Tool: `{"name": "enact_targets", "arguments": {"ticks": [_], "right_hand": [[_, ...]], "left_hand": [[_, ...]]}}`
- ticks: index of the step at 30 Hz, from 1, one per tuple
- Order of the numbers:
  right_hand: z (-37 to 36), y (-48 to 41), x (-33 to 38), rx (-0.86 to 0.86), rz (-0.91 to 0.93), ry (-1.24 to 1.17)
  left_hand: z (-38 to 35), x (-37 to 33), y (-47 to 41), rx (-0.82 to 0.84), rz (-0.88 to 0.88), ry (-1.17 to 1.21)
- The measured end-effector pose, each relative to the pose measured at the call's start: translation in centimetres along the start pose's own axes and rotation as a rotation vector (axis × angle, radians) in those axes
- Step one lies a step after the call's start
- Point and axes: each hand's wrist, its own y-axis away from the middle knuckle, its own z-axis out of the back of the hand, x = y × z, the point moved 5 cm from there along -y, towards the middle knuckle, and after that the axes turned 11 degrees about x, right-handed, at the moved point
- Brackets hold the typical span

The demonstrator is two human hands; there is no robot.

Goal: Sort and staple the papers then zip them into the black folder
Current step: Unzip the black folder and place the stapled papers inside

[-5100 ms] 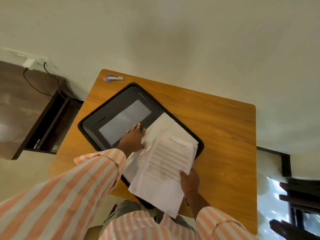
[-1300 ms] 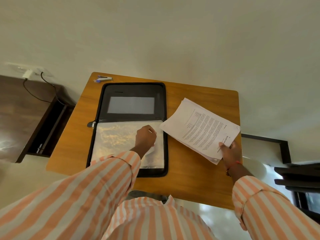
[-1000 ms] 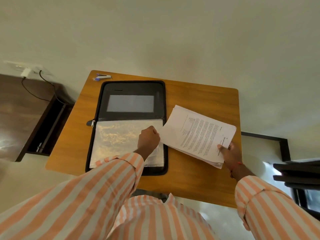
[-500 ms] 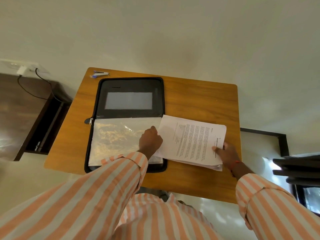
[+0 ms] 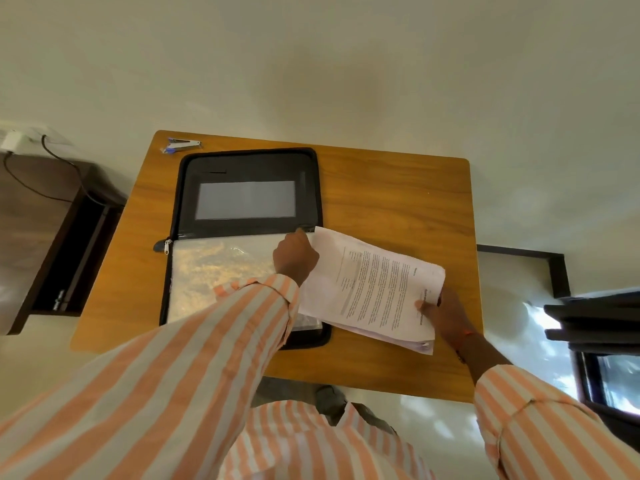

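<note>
The black zip folder [image 5: 249, 164] lies open on the wooden table [image 5: 391, 192]. Its near half holds a clear plastic sleeve [image 5: 214, 271]. My left hand [image 5: 295, 256] pinches the sleeve's right edge near the folder's spine. My right hand [image 5: 446, 315] grips a stack of printed papers [image 5: 370, 289] by its right end. The stack's left end lies at the sleeve's edge, against my left hand. A blue and silver stapler [image 5: 181, 145] lies at the table's far left corner.
A dark wooden cabinet [image 5: 41, 237] stands left of the table, with a white plug and black cable [image 5: 41, 147] above it. Dark furniture [image 5: 599, 317] sits at the right edge. Bare tabletop stretches right of the folder.
My right hand has swung the paper stack leftward until its left end meets the sleeve's right edge. My left hand has shifted up along that edge toward the spine.
</note>
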Motion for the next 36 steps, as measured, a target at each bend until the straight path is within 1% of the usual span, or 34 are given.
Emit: {"name": "enact_targets", "arguments": {"ticks": [7,12,17,22,26,29,31,33,36], "right_hand": [[0.1,-0.5,-1.2,0.020,-0.022,-0.053],[0.0,-0.5,-1.5,0.064,-0.090,-0.140],[0.0,-1.7,-2.3,0.110,-0.183,-0.202],[0.7,-4.3,-5.0,0.174,-0.272,-0.184],[0.1,-2.7,-1.8,0.199,-0.309,-0.224],[-0.3,-2.1,-0.9,0.229,-0.370,-0.247],[-0.7,-2.0,0.1,0.208,-0.338,-0.234],[-0.8,-2.3,0.7,0.157,-0.261,-0.205],[-0.8,-2.5,1.1,0.092,-0.142,-0.089]], "left_hand": [[0.5,0.4,-1.1,-0.023,0.024,0.063],[1.3,0.6,-1.3,-0.063,-0.002,0.145],[1.7,0.1,-1.4,-0.075,-0.068,0.078],[1.8,0.0,-1.7,-0.074,-0.094,0.025],[1.9,-0.1,-2.1,-0.057,-0.110,0.018],[2.0,-0.4,-2.1,-0.036,-0.168,-0.004],[2.0,-0.7,-2.0,-0.022,-0.248,-0.066],[1.9,-1.0,-1.8,-0.006,-0.323,-0.146],[1.7,-1.0,-1.6,0.004,-0.359,-0.211]]}}
